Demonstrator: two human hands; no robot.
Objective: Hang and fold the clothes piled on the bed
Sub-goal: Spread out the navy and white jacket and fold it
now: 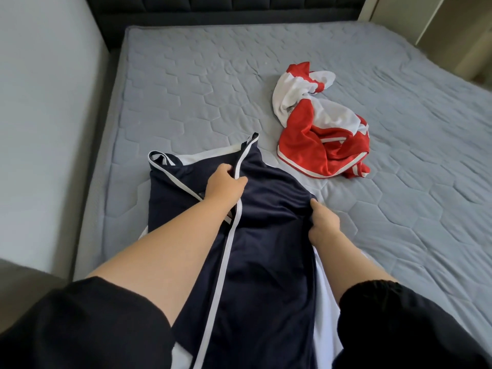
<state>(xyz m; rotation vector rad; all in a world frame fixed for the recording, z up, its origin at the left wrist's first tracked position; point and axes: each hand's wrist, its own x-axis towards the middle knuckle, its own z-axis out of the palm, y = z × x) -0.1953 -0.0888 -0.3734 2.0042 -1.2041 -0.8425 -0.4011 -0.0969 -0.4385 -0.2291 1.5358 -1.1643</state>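
Observation:
A navy sleeveless jersey (269, 235) with white trim lies lengthwise on the near part of the bed, partly folded over itself, its white inner side showing at the edges. My left hand (226, 186) pinches the white-trimmed edge near the top of the jersey. My right hand (323, 222) grips the navy fabric at the jersey's right edge. A crumpled red and white jersey (319, 123) lies further back on the bed to the right, apart from both hands.
The bed is a grey quilted mattress (186, 89) with a dark padded headboard (226, 9) at the back. A pale wall (48, 102) runs close along the left side. A doorway or cupboard edge (452, 35) stands at the far right.

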